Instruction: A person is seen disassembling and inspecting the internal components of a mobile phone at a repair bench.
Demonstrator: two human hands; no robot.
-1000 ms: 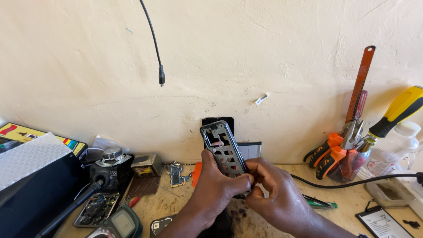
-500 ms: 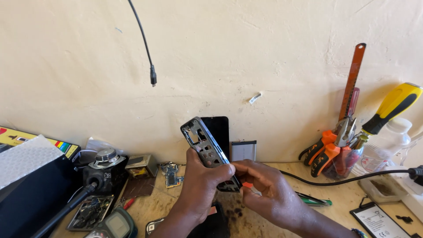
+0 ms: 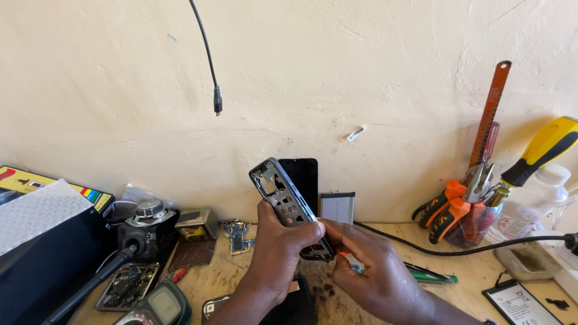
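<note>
Work in hand: a stripped phone frame (image 3: 288, 203), tilted with its top leaning left, was held up over the workbench (image 3: 475, 271), in front of the wall.
Left hand (image 3: 278, 253): closed around the frame's lower half, thumb across its inner face.
Right hand (image 3: 376, 271): fingers pinched at the frame's bottom end, with a small orange-tipped tool (image 3: 352, 260) tucked beneath; what exactly it gripped could not be told.
Progress: the frame looked bare, openings showing through, with a circuit board (image 3: 238, 236) lying apart on the bench; disassembly seemed well advanced, and nothing appeared refitted.
Behind: a dark phone panel (image 3: 301, 180) and a grey battery (image 3: 338, 207) leaned on the wall, just beside the frame.
Left side: a multimeter (image 3: 161, 306) and a black boxy device (image 3: 147, 225).
Right side: orange-handled pliers (image 3: 451, 210) and a yellow-handled screwdriver (image 3: 539, 150) stood in a holder.
In the way: a black cable (image 3: 457, 244) ran across the bench near the right hand; another cable (image 3: 208, 60) hung above.
</note>
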